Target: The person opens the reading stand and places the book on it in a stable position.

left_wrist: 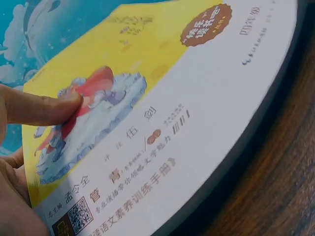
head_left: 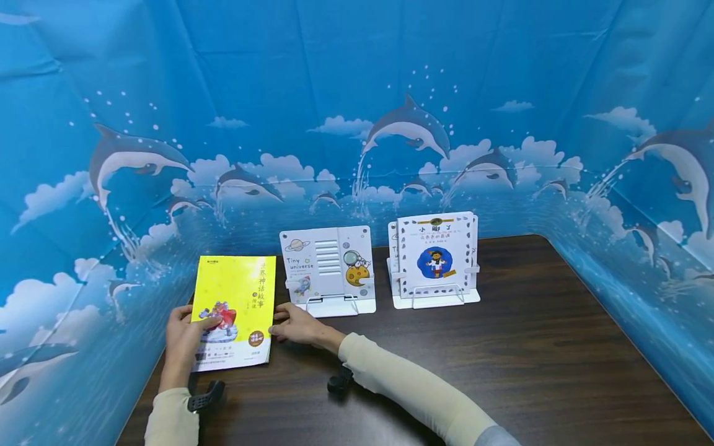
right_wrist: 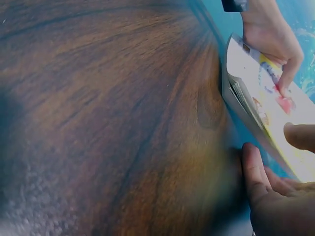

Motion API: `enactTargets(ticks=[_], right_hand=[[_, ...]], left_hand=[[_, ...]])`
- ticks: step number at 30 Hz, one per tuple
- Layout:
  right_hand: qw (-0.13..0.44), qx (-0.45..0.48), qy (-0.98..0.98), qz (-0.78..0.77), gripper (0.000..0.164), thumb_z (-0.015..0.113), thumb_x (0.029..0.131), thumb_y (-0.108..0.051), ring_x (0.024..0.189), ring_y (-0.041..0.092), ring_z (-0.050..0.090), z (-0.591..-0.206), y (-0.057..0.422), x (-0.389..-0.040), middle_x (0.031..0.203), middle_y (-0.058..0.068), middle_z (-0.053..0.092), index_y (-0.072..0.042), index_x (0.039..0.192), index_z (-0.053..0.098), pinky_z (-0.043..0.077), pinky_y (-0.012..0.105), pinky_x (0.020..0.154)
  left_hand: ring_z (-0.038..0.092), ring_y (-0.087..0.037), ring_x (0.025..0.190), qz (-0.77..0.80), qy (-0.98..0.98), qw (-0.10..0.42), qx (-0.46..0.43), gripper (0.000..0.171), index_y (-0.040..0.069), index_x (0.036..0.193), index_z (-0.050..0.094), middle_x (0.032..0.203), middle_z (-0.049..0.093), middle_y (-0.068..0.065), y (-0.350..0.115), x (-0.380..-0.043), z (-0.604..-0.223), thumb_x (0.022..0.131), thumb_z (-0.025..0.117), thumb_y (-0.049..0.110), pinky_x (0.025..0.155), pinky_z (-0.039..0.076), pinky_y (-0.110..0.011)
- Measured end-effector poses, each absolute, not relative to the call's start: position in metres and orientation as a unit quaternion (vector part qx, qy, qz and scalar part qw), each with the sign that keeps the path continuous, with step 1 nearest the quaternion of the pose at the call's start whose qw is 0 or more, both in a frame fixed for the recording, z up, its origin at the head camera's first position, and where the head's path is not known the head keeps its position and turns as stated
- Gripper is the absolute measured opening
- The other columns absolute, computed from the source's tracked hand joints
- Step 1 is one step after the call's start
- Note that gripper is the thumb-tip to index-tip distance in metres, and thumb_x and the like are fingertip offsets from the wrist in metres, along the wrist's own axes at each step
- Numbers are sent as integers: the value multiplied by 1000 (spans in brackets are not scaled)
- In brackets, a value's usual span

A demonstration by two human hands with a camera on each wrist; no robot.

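Observation:
A yellow and white paperback book with a red-robed figure on its cover lies at the left of the table in the head view. My left hand grips its left edge, thumb on the cover; the other fingers are mostly hidden. In the left wrist view that thumb presses on the picture. My right hand is at the book's right edge. The right wrist view shows its thumb over the cover and its fingers spread below the edge, with a gap between them and the book.
Behind the right hand stands a white "Tiny universe" book stand, with no book on it. A second stand to its right holds a white picture book. The dark wooden table meets a blue dolphin-print curtain at the back and sides.

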State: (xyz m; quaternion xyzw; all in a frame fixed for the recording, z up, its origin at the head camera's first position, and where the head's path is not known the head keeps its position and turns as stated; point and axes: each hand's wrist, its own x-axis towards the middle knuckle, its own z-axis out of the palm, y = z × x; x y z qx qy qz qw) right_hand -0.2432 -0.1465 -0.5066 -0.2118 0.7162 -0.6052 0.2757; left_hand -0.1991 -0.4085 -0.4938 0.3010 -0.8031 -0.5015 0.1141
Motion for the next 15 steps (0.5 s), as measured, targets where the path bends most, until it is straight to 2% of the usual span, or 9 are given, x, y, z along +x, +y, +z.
enactTargets(ticks=[3, 7, 10, 13, 15], right_hand=[[280, -222, 712, -605, 59, 70, 103, -13, 107, 26, 76, -505, -146, -243, 139, 21, 68, 2, 154, 44, 64, 39, 92], [273, -230, 691, -629, 50, 68, 102, -2, 105, 24, 76, -504, -147, -244, 125, 18, 73, -1, 147, 47, 64, 41, 91], [257, -225, 680, -649, 46, 66, 100, 6, 100, 20, 76, -503, -145, -245, 118, 12, 70, -4, 142, 49, 65, 43, 88], [231, -226, 684, -654, 44, 64, 100, 8, 95, 13, 72, -498, -141, -246, 114, 9, 67, -6, 140, 51, 66, 42, 86], [212, -233, 688, -653, 44, 63, 100, 9, 93, 12, 70, -494, -136, -248, 115, 9, 67, -7, 140, 51, 66, 42, 85]], left_hand=[[61, -30, 119, -515, -794, 111, 302, 86, 7, 162, 29, 156, 54, -24, -407, -198, -488, 97, 76, 36, 73, 49, -17], [66, -7, 91, -541, -776, 115, 303, 83, 12, 160, 32, 153, 58, -18, -403, -199, -483, 95, 79, 36, 68, 54, -16], [67, 2, 75, -575, -754, 134, 288, 68, 18, 149, 42, 130, 71, 0, -398, -199, -481, 95, 81, 29, 65, 58, -19], [70, 1, 75, -622, -721, 178, 248, 44, 20, 134, 52, 105, 72, 19, -392, -200, -476, 98, 78, 21, 65, 58, -19], [70, 0, 78, -648, -699, 210, 217, 32, 19, 128, 58, 97, 73, 23, -388, -202, -473, 100, 75, 20, 65, 57, -17]])
